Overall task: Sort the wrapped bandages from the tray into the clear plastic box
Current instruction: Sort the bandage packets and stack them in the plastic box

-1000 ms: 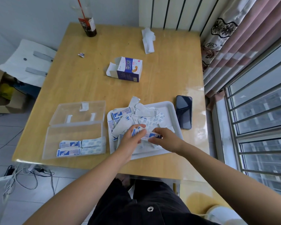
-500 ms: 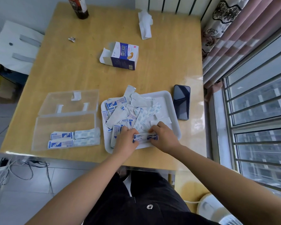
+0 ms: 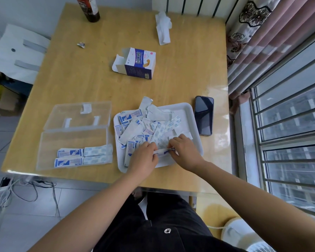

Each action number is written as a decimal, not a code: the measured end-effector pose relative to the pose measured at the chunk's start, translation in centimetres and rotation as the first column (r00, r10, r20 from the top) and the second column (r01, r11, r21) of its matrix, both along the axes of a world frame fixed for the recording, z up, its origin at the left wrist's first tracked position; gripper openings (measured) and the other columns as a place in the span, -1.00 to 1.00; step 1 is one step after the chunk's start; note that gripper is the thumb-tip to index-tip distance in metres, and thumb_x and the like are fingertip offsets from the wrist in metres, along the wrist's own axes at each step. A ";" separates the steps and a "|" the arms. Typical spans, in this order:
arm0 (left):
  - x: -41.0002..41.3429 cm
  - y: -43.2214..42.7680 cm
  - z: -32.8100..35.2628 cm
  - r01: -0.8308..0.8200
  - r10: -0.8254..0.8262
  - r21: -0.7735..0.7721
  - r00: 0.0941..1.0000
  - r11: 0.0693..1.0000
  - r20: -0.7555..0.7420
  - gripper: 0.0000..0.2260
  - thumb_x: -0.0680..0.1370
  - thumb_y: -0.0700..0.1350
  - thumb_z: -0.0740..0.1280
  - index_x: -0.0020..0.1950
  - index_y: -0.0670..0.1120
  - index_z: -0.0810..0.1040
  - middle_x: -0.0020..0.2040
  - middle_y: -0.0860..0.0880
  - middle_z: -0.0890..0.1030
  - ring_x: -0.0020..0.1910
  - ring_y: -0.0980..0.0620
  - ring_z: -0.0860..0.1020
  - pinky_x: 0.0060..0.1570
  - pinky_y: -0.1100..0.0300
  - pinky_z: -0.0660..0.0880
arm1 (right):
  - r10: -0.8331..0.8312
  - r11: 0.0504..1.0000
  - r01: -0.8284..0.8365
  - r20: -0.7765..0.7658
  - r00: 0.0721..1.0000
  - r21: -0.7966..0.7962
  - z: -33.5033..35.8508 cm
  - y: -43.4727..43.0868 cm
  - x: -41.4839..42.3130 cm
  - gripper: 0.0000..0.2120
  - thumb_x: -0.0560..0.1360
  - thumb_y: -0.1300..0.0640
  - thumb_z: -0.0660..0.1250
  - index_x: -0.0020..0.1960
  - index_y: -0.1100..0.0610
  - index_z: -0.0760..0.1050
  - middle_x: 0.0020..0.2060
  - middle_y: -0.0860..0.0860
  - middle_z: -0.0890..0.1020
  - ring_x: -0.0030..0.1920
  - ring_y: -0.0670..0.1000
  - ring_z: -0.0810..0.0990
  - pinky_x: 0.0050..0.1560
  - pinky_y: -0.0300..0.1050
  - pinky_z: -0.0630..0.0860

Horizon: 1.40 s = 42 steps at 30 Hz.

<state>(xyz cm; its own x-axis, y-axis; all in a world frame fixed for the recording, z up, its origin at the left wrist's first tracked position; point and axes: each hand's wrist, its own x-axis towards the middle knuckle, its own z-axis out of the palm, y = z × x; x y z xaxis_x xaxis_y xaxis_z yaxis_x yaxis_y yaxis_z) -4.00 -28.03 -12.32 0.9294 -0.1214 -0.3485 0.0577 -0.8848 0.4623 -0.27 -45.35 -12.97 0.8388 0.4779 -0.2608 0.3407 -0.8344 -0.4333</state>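
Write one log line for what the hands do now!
left hand: pinches bandage bundle | right hand: pinches same bundle | where: over tray | clear box: bandages inside

Wrapped bandages (image 3: 131, 117) heaped on white tray (image 3: 188, 108), seemingly four in open clear box (image 3: 71, 140)

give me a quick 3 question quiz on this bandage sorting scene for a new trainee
1. True or false: the black smartphone lies on the wooden table, outside the white plastic tray.
2. What grips the thin bundle of wrapped bandages over the tray? A) one hand only B) both hands C) neither
3. Fill in: the lid of the clear plastic box lies ___.

Key
1. True.
2. B: the left hand and right hand pinch its ends.
3. Open.
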 end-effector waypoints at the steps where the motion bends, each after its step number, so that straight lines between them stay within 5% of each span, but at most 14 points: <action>1: 0.2 0.1 0.4 0.012 -0.012 0.034 1.000 0.999 0.022 -0.90 0.56 -0.12 0.21 0.05 -0.09 0.43 -0.09 -0.01 0.46 -0.08 -0.03 0.45 -0.22 0.14 0.31 | 0.028 1.000 -0.028 0.043 0.999 -0.010 0.4 0.1 0.3 -0.94 0.50 0.18 0.27 -0.10 0.16 0.50 -0.22 0.04 0.59 -0.06 0.10 0.46 -0.12 -0.03 0.34; 7: 1.7 0.7 2.9 0.033 -0.045 -0.053 0.969 0.998 -0.243 -0.76 0.57 -0.09 0.14 0.21 -0.08 0.39 -0.11 -0.10 0.60 -0.18 -0.07 0.50 -0.22 0.07 0.43 | 0.058 0.996 -0.043 -0.192 0.980 0.082 3.4 0.8 1.3 -0.94 0.60 0.15 0.14 0.01 0.14 0.35 -0.17 0.10 0.59 -0.20 0.14 0.51 -0.24 -0.03 0.36; 12: 1.7 1.5 4.7 -0.055 0.002 -0.147 0.941 0.988 -0.337 -0.85 0.60 -0.10 0.09 -0.08 -0.12 0.39 -0.23 -0.05 0.47 -0.25 -0.04 0.42 -0.35 0.13 0.28 | -0.054 0.952 0.189 -0.479 0.876 0.239 4.5 2.3 1.6 -0.79 0.60 -0.05 0.13 -0.07 0.06 0.41 -0.22 0.02 0.60 -0.20 0.03 0.51 -0.07 0.02 0.48; 17: 1.6 3.4 5.6 -0.220 0.064 -0.316 0.897 0.923 -0.437 -0.82 0.61 -0.14 0.07 0.01 -0.10 0.45 -0.16 -0.01 0.57 -0.29 0.04 0.50 -0.26 0.18 0.44 | -0.055 0.940 0.183 -0.403 0.914 0.287 5.5 4.1 1.6 -0.67 0.64 -0.07 0.06 -0.10 0.13 0.41 -0.21 0.09 0.59 -0.18 0.09 0.52 -0.04 0.09 0.46; 21: 1.6 6.0 6.7 -0.217 0.136 -0.243 0.940 0.945 -0.312 -0.73 0.60 -0.18 0.07 -0.30 -0.01 0.33 -0.36 0.08 0.43 -0.35 0.05 0.38 -0.35 0.18 0.27 | 0.028 0.935 0.138 -0.455 0.890 0.328 6.7 6.4 1.4 -0.74 0.64 -0.04 0.10 -0.02 0.15 0.39 -0.23 0.16 0.53 -0.25 0.00 0.41 -0.19 -0.07 0.35; 30: 1.3 12.7 8.0 -0.229 0.196 -0.146 0.957 0.962 -0.212 -0.70 0.57 -0.18 0.08 -0.30 -0.12 0.50 -0.45 0.07 0.45 -0.41 -0.02 0.41 -0.39 0.17 0.26 | 0.186 0.938 -0.062 -0.345 0.920 0.340 7.5 12.1 1.7 -0.88 0.61 0.14 0.19 0.07 0.05 0.50 -0.25 -0.04 0.66 -0.31 -0.13 0.59 -0.24 -0.25 0.50; 35: 1.0 18.4 7.3 -0.345 0.327 -0.097 0.930 0.933 -0.165 -0.72 0.63 -0.15 0.05 0.24 -0.05 0.47 0.08 -0.01 0.58 -0.13 -0.03 0.55 -0.24 0.17 0.43 | 0.071 0.956 0.018 -0.290 0.954 0.294 7.7 15.1 2.8 -0.84 0.59 0.22 0.15 -0.13 0.06 0.41 -0.30 0.00 0.63 -0.47 -0.21 0.46 -0.42 -0.36 0.29; 38: 0.6 21.9 5.3 -0.210 0.222 0.098 0.964 0.973 -0.143 -0.68 0.64 -0.19 0.08 0.36 -0.14 0.43 0.33 -0.08 0.48 0.23 -0.06 0.48 0.16 0.11 0.43 | 0.048 0.952 0.057 -0.329 0.943 0.300 7.5 16.5 2.9 -0.87 0.60 0.24 0.15 -0.05 0.20 0.47 -0.29 0.05 0.63 -0.46 -0.18 0.46 -0.42 -0.36 0.33; 42: 0.1 23.6 3.2 0.052 0.043 0.276 0.943 0.960 -0.329 -0.62 0.61 -0.27 0.09 0.44 -0.17 0.32 0.37 -0.13 0.38 0.29 -0.11 0.38 0.22 0.09 0.38 | 0.049 0.953 0.066 -0.365 0.930 0.296 7.2 18.7 2.6 -0.86 0.59 0.25 0.15 0.01 0.22 0.48 -0.31 0.01 0.61 -0.46 -0.20 0.46 -0.41 -0.37 0.32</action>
<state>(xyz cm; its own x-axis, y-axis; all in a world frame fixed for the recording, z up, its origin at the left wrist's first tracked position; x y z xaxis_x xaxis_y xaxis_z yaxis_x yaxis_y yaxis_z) -3.86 -4.46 -9.08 0.7560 0.0205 -0.6542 0.1601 -0.9749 0.1545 2.36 -26.62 -5.81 0.7168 0.5749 -0.3947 0.1050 -0.6485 -0.7539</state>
